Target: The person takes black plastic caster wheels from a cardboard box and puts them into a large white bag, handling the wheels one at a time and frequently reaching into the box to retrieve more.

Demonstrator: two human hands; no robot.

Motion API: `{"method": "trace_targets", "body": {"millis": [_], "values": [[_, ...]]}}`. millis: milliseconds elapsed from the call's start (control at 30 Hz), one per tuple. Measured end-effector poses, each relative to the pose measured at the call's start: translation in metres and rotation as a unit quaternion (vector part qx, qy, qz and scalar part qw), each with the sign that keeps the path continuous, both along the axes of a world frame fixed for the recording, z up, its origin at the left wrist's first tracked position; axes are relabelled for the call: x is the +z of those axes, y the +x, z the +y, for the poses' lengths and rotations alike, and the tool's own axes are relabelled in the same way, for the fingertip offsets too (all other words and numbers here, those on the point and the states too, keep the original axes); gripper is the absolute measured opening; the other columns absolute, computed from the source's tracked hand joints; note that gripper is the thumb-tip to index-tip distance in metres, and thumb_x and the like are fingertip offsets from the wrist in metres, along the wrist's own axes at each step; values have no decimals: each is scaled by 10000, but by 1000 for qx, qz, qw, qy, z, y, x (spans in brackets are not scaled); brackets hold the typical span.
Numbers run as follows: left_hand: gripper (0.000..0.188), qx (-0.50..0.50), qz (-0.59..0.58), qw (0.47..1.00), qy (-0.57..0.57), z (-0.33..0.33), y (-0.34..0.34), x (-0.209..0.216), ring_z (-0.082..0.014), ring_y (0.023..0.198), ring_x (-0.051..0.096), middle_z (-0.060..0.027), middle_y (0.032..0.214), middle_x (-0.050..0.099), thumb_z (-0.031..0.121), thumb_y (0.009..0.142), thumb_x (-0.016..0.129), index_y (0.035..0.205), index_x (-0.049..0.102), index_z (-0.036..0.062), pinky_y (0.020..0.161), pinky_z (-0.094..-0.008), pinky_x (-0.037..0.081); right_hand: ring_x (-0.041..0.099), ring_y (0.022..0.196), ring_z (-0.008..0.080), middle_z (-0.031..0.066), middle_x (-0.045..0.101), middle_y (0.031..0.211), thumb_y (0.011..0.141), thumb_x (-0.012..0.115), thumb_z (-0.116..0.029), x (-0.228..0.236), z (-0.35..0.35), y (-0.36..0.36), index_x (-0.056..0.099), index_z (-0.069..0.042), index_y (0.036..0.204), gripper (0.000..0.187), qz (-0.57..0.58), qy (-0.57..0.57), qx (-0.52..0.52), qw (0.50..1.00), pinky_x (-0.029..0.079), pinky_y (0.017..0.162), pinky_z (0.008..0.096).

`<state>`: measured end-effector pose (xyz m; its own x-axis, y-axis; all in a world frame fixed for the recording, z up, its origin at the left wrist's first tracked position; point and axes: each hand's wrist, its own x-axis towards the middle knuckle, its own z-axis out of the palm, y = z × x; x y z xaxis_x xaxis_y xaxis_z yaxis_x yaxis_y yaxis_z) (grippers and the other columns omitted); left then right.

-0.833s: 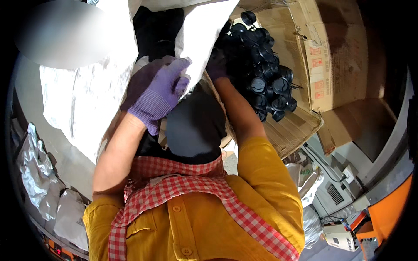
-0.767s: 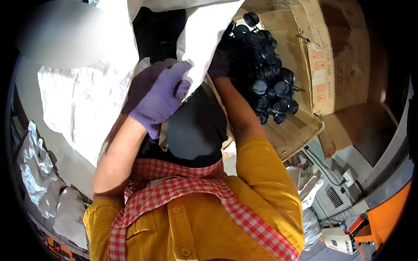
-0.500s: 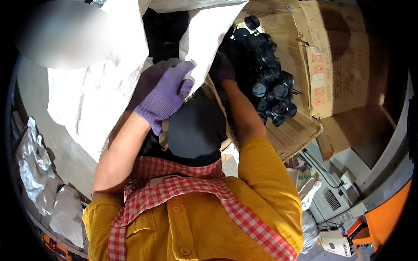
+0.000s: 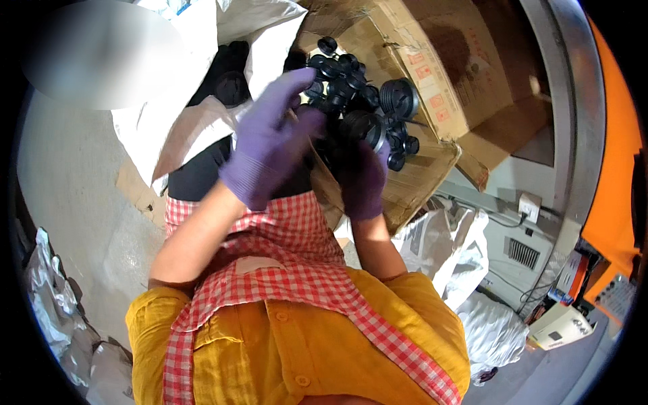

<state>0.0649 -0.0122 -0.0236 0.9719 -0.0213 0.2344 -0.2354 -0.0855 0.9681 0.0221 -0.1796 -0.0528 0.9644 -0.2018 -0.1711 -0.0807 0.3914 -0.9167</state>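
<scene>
At nine o'clock of my hands I see a white sack [image 4: 169, 128] gaping, with something dark inside. My left hand [image 4: 266, 145], gloved purple, is spread wide and holds nothing. Just at its three o'clock my right hand [image 4: 364, 179] grips a round black cap [image 4: 364, 128]. More black caps [image 4: 351, 74] heap at twelve o'clock, in a cardboard box [image 4: 432, 74].

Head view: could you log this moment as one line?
left hand: purple glove, open, raised | right hand: purple glove, holding round black plastic cap | behind: brown cardboard box of black caps
</scene>
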Motion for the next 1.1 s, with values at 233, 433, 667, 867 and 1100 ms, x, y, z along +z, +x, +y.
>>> {"method": "trace_targets", "body": {"millis": [233, 433, 667, 867, 1100], "values": [[419, -61, 255, 928, -265, 15, -54, 6, -146, 928, 587, -88, 1025, 599, -12, 742, 506, 1160, 529, -3, 839, -266, 488, 570, 959, 258, 141, 571, 1099, 741, 710, -149, 34, -21, -50, 511, -13, 1110, 441, -100, -449, 245, 854, 462, 827, 382], [423, -240, 169, 951, -96, 32, -89, 7, -151, 983, 550, -69, 1069, 593, -24, 761, 488, 1181, 532, 1, 894, -268, 436, 568, 992, 333, 192, 549, 1133, 645, 754, -215, 81, -9, -56, 528, -21, 1099, 543, -307, -703, 229, 599, 439, 836, 445], [408, -423, -153, 840, 303, 50, -106, 39, -274, 979, 587, -142, 1087, 594, 92, 747, 604, 1153, 575, 73, 841, -353, 480, 618, 779, 222, 95, 648, 875, 735, 678, -187, 42, -28, -98, 631, -30, 1016, 325, -92, -383, 580, 713, 487, 733, 347], [322, -352, -376, 841, 165, 126, -78, 63, -224, 848, 639, -104, 936, 650, 103, 771, 621, 1078, 587, 12, 757, -315, 519, 601, 690, 133, 77, 625, 787, 810, 611, -153, 83, -85, -68, 629, 35, 945, 232, 358, -71, 676, 640, 480, 661, 265], [384, -199, 197, 946, -165, 63, -95, 57, -166, 966, 576, -82, 1057, 610, 114, 807, 579, 1179, 552, 21, 886, -287, 448, 505, 952, 298, 180, 563, 975, 949, 322, -481, 51, -3, -52, 518, -65, 841, 472, -7, 151, 240, 959, 401, 839, 420]]}}
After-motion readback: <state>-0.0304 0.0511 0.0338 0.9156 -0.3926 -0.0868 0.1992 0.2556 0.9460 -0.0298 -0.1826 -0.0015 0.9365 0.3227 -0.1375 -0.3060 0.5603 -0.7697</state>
